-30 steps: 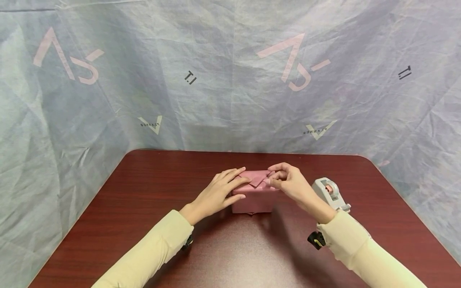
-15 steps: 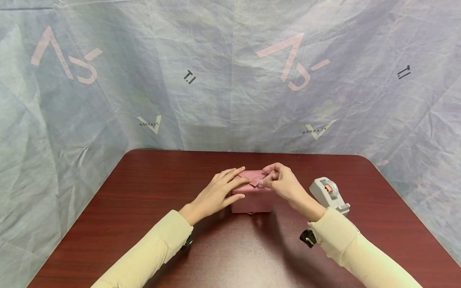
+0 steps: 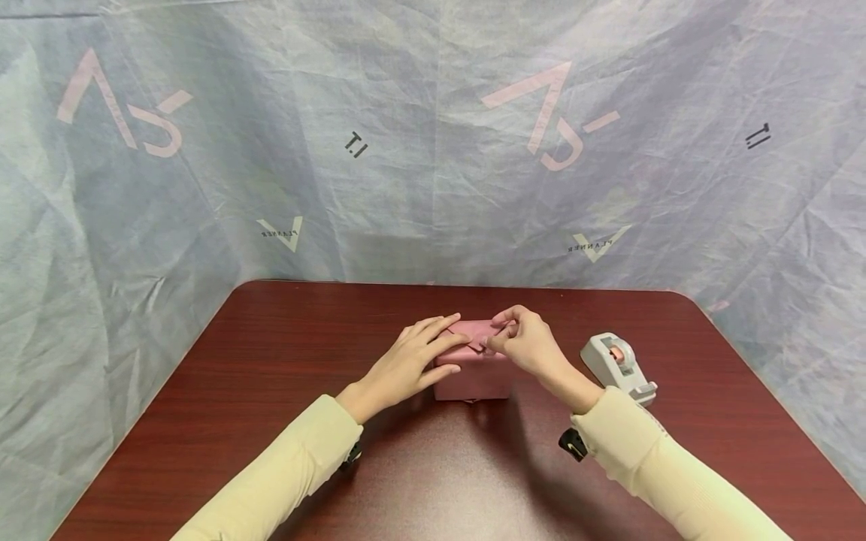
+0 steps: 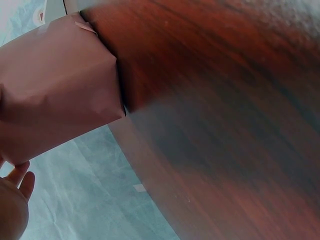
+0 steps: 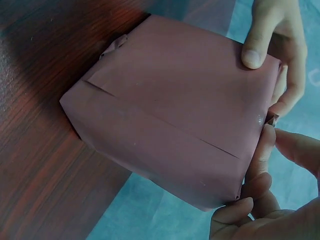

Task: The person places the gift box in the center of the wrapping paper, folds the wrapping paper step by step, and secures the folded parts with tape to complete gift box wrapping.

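Observation:
A box wrapped in pink paper (image 3: 471, 380) stands on the table, with a pointed paper flap (image 3: 476, 336) folded over its top. My left hand (image 3: 399, 364) holds its left side, fingers over the top; in the right wrist view the left thumb (image 5: 254, 52) lies on the front face. At the top right, my right hand (image 3: 531, 347) has curled fingers, the thumb and a finger pinching at the flap's edge. A tiny shiny patch shows by the top edge in the right wrist view. I cannot tell whether tape is between the right fingertips.
A pale grey tape dispenser (image 3: 619, 367) with a roll in it stands to the right of the box, beside the right forearm. The dark red wooden table (image 3: 304, 323) ends at a printed grey cloth backdrop (image 3: 433, 150).
My right hand has shifted left along the top of the box, its thumb now nearer the flap's tip. The left hand and the box have hardly moved.

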